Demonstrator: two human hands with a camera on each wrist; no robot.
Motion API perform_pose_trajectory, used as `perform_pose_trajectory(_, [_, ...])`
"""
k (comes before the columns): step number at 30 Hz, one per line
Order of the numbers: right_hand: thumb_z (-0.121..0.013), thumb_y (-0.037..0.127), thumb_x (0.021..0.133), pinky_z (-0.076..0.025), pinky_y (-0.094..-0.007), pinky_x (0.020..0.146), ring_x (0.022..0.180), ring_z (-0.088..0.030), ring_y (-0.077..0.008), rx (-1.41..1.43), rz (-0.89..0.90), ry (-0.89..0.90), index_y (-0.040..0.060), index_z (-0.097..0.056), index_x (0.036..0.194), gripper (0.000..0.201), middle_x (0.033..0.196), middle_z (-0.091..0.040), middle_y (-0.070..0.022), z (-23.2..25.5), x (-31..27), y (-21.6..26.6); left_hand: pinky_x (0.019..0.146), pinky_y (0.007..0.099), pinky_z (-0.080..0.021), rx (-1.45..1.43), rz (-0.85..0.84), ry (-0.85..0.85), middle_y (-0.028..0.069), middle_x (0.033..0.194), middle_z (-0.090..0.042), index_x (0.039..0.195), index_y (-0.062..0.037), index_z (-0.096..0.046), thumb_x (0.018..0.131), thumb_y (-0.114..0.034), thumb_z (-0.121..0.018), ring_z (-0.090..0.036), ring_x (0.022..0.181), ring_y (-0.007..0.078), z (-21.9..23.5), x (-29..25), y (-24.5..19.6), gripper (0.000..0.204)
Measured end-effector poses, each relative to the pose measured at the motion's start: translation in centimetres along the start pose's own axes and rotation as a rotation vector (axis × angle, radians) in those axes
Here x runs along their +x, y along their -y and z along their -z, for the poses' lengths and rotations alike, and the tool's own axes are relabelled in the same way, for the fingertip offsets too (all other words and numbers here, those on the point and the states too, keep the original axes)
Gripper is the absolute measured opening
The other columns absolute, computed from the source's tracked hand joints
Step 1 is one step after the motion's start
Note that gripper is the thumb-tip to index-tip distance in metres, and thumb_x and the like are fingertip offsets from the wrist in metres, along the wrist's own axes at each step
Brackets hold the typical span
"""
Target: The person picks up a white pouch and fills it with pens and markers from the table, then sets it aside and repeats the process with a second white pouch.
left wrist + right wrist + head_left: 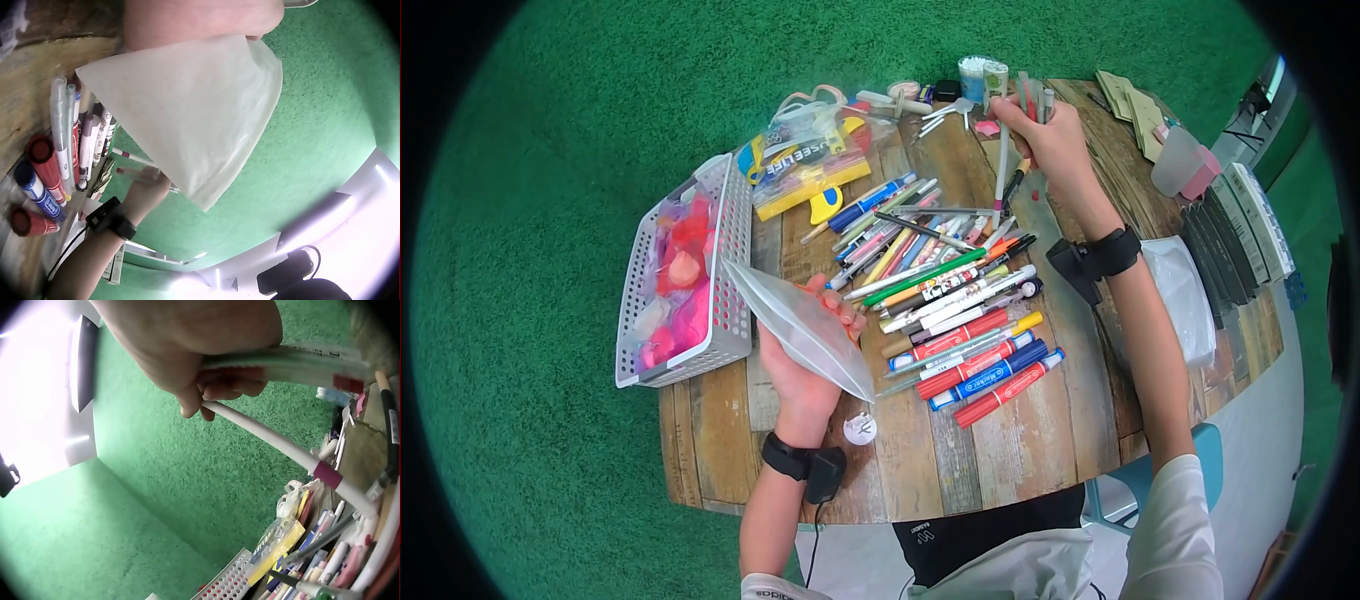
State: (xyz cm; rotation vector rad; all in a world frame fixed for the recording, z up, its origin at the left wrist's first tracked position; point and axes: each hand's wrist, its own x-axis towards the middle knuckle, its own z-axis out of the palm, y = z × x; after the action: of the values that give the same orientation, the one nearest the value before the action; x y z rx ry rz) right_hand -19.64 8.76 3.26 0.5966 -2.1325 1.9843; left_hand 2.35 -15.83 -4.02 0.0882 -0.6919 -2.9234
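Observation:
My right hand [1055,145], raised over the far side of the table, pinches a white pen with a purple band [326,474] between thumb and fingertips. Several clear-barrelled pens [312,365] are also held within that hand. The left hand [795,380], palm up, holds a translucent white pouch [805,325] tilted above the table, left of the pen pile; in the left wrist view the pouch [187,112] hides most of the fingers. Markers and pens [940,290] lie heaped between the hands, with thick red and blue markers [990,380] at the near end.
A white perforated basket [730,270] of pink items stands at the left. Behind the pile lie a yellow-edged plastic bag [815,185] and a tub of cotton swabs [972,75]. A white plastic packet [1180,300] and dark files [1225,250] occupy the right side.

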Motion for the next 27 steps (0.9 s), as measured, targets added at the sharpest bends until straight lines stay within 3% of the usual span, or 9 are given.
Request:
perform_pose_trajectory(2, [-0.074,0.034,0.083,-0.036,-0.0237,0.049,0.053,-0.047,-0.0057,-0.032,0.003,-0.016,0.003,-0.067,0.08,0.031,0.062,-0.053,0.0023,0.0,0.0,0.0,0.077,0.0371,-0.037,-0.001,-0.007,-0.045,0.0096,0.092,-0.051,0.124,-0.0008,-0.049,0.093,-0.057,-0.042,-0.046,0.081,0.0235,0.0,0.0,0.0,0.064])
perform_pose_trajectory(3, [-0.074,0.034,0.083,-0.036,-0.0237,0.049,0.053,-0.047,-0.0057,-0.032,0.003,-0.016,0.003,-0.067,0.08,0.031,0.062,-0.053,0.0023,0.1,0.2,-0.1,0.079,0.0373,-0.039,0.008,-0.003,-0.005,0.009,0.093,-0.051,0.125,-0.0006,-0.049,0.094,-0.049,-0.045,-0.047,0.083,0.0226,0.1,0.0,0.0,0.058])
perform_pose_trajectory(4, [-0.073,0.032,0.084,-0.037,-0.0262,0.05,0.052,-0.049,-0.0081,-0.154,0.105,-0.045,0.0022,-0.067,0.08,0.031,0.06,-0.055,0.0001,0.4,0.4,-0.4,0.082,0.0376,-0.042,0.016,0.001,0.034,0.0083,0.095,-0.051,0.127,-0.0003,-0.049,0.094,-0.04,-0.048,-0.047,0.084,0.0217,0.2,-0.1,-0.1,0.052])
perform_pose_trajectory(11, [-0.068,0.028,0.088,-0.041,-0.0353,0.052,0.052,-0.056,-0.0176,-0.718,0.545,-0.22,-0.001,-0.066,0.082,0.03,0.063,-0.064,-0.0099,3.0,1.8,-1.3,0.082,0.0378,-0.042,0.02,-0.005,0.035,0.0084,0.095,-0.05,0.127,-0.0007,-0.048,0.094,-0.04,-0.048,-0.047,0.084,0.022,0.1,-0.1,-0.1,0.051])
perform_pose_trajectory(14, [-0.061,0.024,0.094,-0.042,-0.0283,0.053,0.056,-0.054,-0.0113,-0.352,0.355,-0.195,-0.0021,-0.059,0.081,0.03,0.062,-0.055,-0.0023,2.9,1.9,-2.4,0.082,0.0378,-0.042,0.026,0.002,0.02,0.0083,0.095,-0.05,0.127,-0.0009,-0.048,0.094,-0.04,-0.048,-0.048,0.084,0.022,0.1,-0.1,-0.1,0.052])
perform_pose_trajectory(16, [-0.061,0.025,0.094,-0.041,-0.0281,0.053,0.055,-0.052,-0.0105,-0.316,0.288,-0.209,-0.0006,-0.058,0.079,0.03,0.061,-0.054,-0.0015,3.0,1.9,-2.5,0.076,0.0374,-0.037,0.011,-0.011,-0.055,0.0099,0.092,-0.052,0.123,-0.0007,-0.049,0.094,-0.056,-0.04,-0.047,0.081,0.0238,-0.1,0.0,0.0,0.064])
perform_pose_trajectory(21, [-0.062,0.03,0.094,-0.04,-0.0265,0.051,0.053,-0.048,-0.0076,-0.366,0.323,-0.333,0.0049,-0.055,0.074,0.033,0.059,-0.052,0.001,3.4,2.1,-3.7,0.08,0.0375,-0.04,0.011,-0.003,-0.015,0.0089,0.093,-0.051,0.125,-0.0009,-0.049,0.094,-0.049,-0.044,-0.047,0.083,0.0226,0.2,0.0,-0.1,0.057])
perform_pose_trajectory(23, [-0.063,0.032,0.093,-0.041,-0.0258,0.052,0.053,-0.05,-0.0083,-0.223,0.132,-0.351,0.007,-0.054,0.072,0.034,0.061,-0.053,0.001,3.6,2.0,-3.6,0.083,0.0379,-0.043,0.018,0.003,0.034,0.008,0.095,-0.051,0.128,-0.001,-0.048,0.094,-0.041,-0.048,-0.047,0.084,0.0215,0.3,0.0,-0.2,0.053])
perform_pose_trajectory(27, [-0.066,0.034,0.091,-0.043,-0.0259,0.052,0.054,-0.054,-0.0105,-0.037,0.127,-0.271,0.0046,-0.055,0.072,0.037,0.062,-0.054,0.0001,3.0,1.5,-2.9,0.083,0.0377,-0.042,0.019,0.005,0.043,0.008,0.095,-0.051,0.128,-0.0011,-0.048,0.093,-0.042,-0.048,-0.048,0.084,0.0215,0.3,0.0,-0.1,0.054])
